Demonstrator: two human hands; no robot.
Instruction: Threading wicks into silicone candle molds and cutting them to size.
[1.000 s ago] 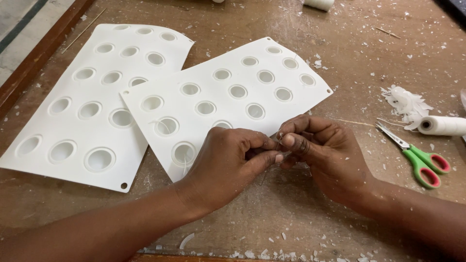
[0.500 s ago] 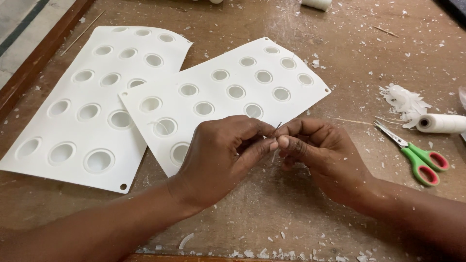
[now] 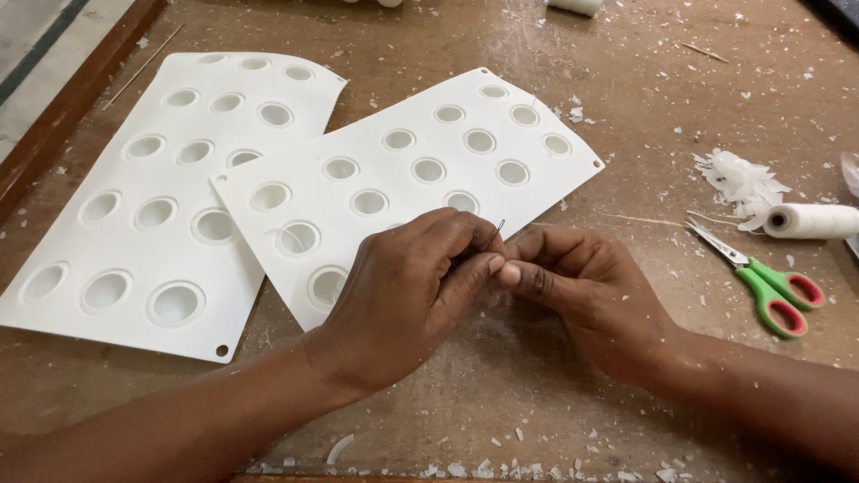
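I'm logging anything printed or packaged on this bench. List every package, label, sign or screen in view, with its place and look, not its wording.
None in view: no package, label, sign or screen shows.
What lies on the wooden table is unmarked: two white moulds with round cavities, green-handled scissors, a white thread spool.
The left hand and right hand pinch a thin needle.

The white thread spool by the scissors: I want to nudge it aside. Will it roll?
Probably. The white thread spool lies on its side, a cylinder, so a sideways push likely rolls it. It looks light. The scissors beside it might stop it.
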